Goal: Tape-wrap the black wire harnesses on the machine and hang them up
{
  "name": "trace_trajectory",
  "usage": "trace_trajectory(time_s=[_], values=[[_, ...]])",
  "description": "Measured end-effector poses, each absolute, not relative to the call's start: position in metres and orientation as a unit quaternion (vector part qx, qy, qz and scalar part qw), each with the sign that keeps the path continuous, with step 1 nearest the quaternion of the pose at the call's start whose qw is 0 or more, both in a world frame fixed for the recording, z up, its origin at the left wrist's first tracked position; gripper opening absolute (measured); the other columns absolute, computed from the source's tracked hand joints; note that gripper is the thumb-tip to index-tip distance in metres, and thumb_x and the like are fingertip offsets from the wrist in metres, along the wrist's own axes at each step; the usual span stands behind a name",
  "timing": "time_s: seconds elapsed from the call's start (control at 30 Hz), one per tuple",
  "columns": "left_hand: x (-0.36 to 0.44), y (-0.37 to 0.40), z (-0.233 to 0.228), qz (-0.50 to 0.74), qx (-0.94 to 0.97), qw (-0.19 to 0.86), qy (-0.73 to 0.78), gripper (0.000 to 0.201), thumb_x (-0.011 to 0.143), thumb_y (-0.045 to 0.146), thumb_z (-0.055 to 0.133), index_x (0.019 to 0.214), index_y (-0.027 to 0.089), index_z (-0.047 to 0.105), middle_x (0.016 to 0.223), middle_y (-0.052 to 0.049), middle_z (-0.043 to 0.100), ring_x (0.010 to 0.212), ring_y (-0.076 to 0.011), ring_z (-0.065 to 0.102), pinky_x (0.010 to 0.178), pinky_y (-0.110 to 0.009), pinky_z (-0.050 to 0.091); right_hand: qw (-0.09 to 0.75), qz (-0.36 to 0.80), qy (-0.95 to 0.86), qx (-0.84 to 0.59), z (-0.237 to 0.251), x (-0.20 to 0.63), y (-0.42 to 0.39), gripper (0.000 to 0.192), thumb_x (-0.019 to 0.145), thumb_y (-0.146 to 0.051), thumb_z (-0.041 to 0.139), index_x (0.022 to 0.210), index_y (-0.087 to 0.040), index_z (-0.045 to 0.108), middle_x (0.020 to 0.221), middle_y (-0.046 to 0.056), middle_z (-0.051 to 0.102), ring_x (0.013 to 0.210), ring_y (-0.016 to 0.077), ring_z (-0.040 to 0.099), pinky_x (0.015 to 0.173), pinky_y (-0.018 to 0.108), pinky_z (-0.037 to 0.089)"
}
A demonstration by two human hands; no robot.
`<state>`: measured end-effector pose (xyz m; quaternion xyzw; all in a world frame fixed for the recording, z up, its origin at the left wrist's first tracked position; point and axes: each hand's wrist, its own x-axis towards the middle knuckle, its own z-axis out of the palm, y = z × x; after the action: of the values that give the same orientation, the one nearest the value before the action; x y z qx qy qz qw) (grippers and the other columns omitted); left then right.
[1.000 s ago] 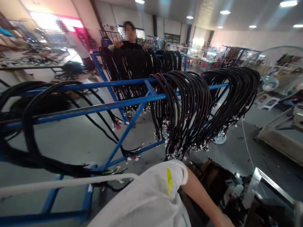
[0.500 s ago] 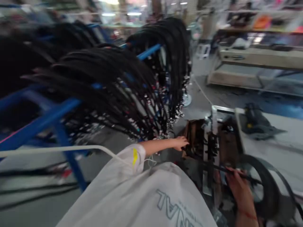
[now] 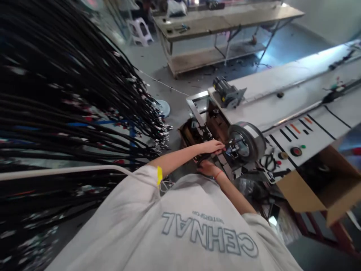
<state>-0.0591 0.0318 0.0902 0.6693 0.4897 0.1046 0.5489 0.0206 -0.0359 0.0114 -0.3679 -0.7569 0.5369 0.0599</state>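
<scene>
My left hand (image 3: 213,146) reaches across with its fingers pinched together, close to a large dark roll (image 3: 254,141) on the bench end. Below it, my right hand (image 3: 206,167) is closed around a thin black cable (image 3: 200,159), which runs between the two hands. The cable's ends are hidden by the fingers and the machine parts. A metal frame (image 3: 195,109) stands just beyond the hands, and a brown box (image 3: 187,131) sits low beside it.
Bundles of black cables (image 3: 107,75) with pale ends hang at the left. A long white bench (image 3: 282,101) at the right carries a motor (image 3: 228,92). An open cardboard box (image 3: 303,192) stands near right; a table (image 3: 225,22) and a white stool (image 3: 140,32) stand behind.
The view has swung to the right. My right hand has moved from beside the roll to just below my left hand, so both hands are now close together.
</scene>
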Motion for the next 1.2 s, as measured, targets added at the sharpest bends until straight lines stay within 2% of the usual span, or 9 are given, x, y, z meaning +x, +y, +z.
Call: trace_trajectory(time_s=[0.07,0.13,0.27,0.4,0.57,0.7,0.87,1.03,1.2], values=[[-0.082,0.015,0.086,0.102,0.669,0.552,0.488,0.042,0.094,0.052,0.045,0.083,0.016,0.065,0.061,-0.005,0.06,0.068,-0.019,0.056,0.063,-0.031,0.047,0.126,0.638,-0.653,-0.388,0.012,0.045,-0.032,0.014,0.076,-0.03,0.067,0.086,-0.02,0.07,0.095,0.007,0.073,0.1,0.0246,0.065,0.094,0.04,0.049],[-0.106,-0.004,0.081,0.105,0.664,0.553,0.492,0.045,0.094,0.054,0.041,0.084,0.016,0.063,0.059,-0.003,0.056,0.064,-0.0167,0.053,0.06,-0.029,0.045,0.247,0.716,-0.52,-0.395,0.02,0.076,-0.024,0.023,0.073,-0.031,0.069,0.094,-0.02,0.07,0.104,0.006,0.072,0.103,0.0224,0.064,0.094,0.037,0.05],[-0.142,-0.036,0.071,0.13,0.645,0.57,0.492,0.047,0.094,0.057,0.035,0.09,0.017,0.059,0.058,0.003,0.048,0.059,-0.0125,0.046,0.059,-0.024,0.042,0.445,0.731,-0.295,-0.425,0.04,0.115,0.001,0.023,0.073,-0.032,0.069,0.095,-0.022,0.066,0.106,0.004,0.072,0.096,0.0177,0.067,0.091,0.034,0.053],[-0.172,-0.056,0.058,0.128,0.642,0.583,0.481,0.043,0.091,0.056,0.037,0.086,0.019,0.057,0.061,0.003,0.049,0.062,-0.0131,0.048,0.065,-0.023,0.042,0.478,0.714,-0.235,-0.455,0.046,0.116,0.017,0.018,0.08,-0.035,0.066,0.092,-0.022,0.063,0.101,0.004,0.073,0.096,0.0178,0.068,0.087,0.034,0.055],[-0.192,-0.062,0.045,0.1,0.65,0.591,0.466,0.041,0.09,0.055,0.04,0.076,0.019,0.055,0.061,0.002,0.052,0.059,-0.0125,0.047,0.061,-0.023,0.04,0.516,0.657,-0.235,-0.497,0.042,0.109,0.015,0.02,0.081,-0.038,0.071,0.086,-0.022,0.061,0.091,0.002,0.073,0.087,0.0156,0.07,0.079,0.028,0.058],[-0.152,-0.043,0.048,0.094,0.683,0.57,0.447,0.037,0.091,0.05,0.042,0.08,0.018,0.056,0.064,0.002,0.055,0.058,-0.0124,0.05,0.06,-0.023,0.041,0.483,0.668,-0.26,-0.503,0.039,0.097,-0.006,0.024,0.077,-0.04,0.076,0.085,-0.021,0.062,0.091,0.003,0.073,0.081,0.0149,0.07,0.073,0.026,0.058],[-0.094,-0.024,0.058,0.186,0.705,0.506,0.461,0.027,0.095,0.038,0.04,0.092,0.016,0.057,0.079,-0.002,0.062,0.073,-0.0146,0.058,0.07,-0.024,0.045,0.441,0.697,-0.252,-0.507,0.037,0.086,-0.022,0.025,0.071,-0.03,0.08,0.089,-0.02,0.065,0.088,0.002,0.073,0.08,0.0153,0.07,0.076,0.026,0.059],[-0.112,-0.038,0.051,0.151,0.727,0.47,0.477,0.029,0.097,0.035,0.036,0.092,0.017,0.058,0.079,-0.002,0.063,0.075,-0.0154,0.057,0.073,-0.025,0.044,0.589,0.633,-0.158,-0.477,0.042,0.108,0.011,0.009,0.082,-0.016,0.06,0.089,-0.021,0.063,0.088,0.001,0.073,0.093,0.0141,0.069,0.088,0.027,0.057],[-0.148,-0.058,0.043,0.155,0.721,0.483,0.473,0.038,0.097,0.044,0.032,0.093,0.017,0.058,0.082,-0.003,0.065,0.077,-0.0164,0.059,0.075,-0.026,0.045,0.663,0.575,-0.052,-0.477,0.039,0.125,0.045,0.019,0.087,-0.009,0.045,0.084,-0.02,0.06,0.08,-0.001,0.07,0.084,0.0097,0.068,0.085,0.023,0.057]])
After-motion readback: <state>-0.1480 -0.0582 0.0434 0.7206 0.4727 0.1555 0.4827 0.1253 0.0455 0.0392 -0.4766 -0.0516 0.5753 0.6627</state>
